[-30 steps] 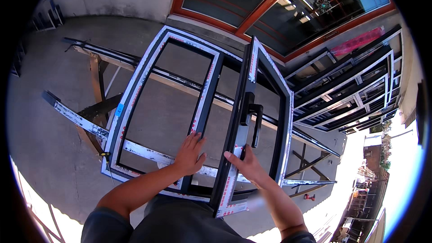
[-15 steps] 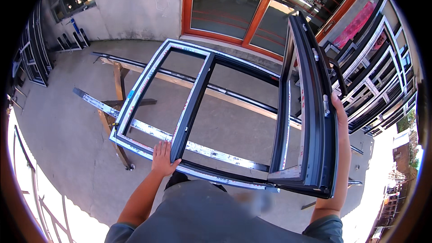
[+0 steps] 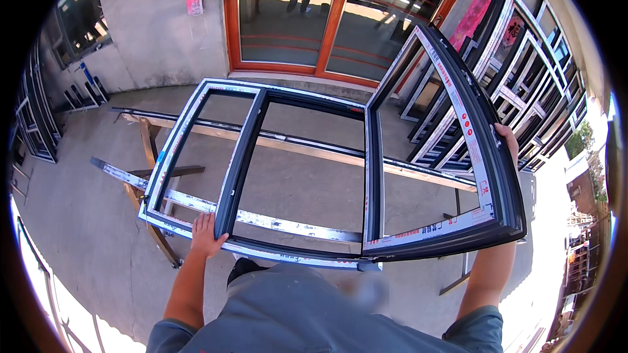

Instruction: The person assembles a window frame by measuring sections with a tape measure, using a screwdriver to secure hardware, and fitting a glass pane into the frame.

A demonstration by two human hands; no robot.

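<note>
A dark window frame (image 3: 175, 150) with white protective film and a dividing bar lies flat over two long supports. My left hand (image 3: 206, 236) rests on its near edge beside the dividing bar, fingers stretched out. Hinged on the right part of the frame, a window sash (image 3: 472, 157) stands swung out, leaning to the right. My right hand (image 3: 507, 138) grips the sash's outer edge, with part of the hand and wrist hidden behind it.
Wooden trestle legs (image 3: 149, 140) and a film-covered bar (image 3: 288, 224) carry the frame. Several finished frames (image 3: 517, 95) lean against the wall at right. Orange-framed glass doors (image 3: 288, 26) stand behind. More dark frames (image 3: 34, 117) lean at far left.
The sash has swung further out to the right and tilted lower, my right hand moving with it. My left hand stays on the frame's near edge. The whole view has shifted.
</note>
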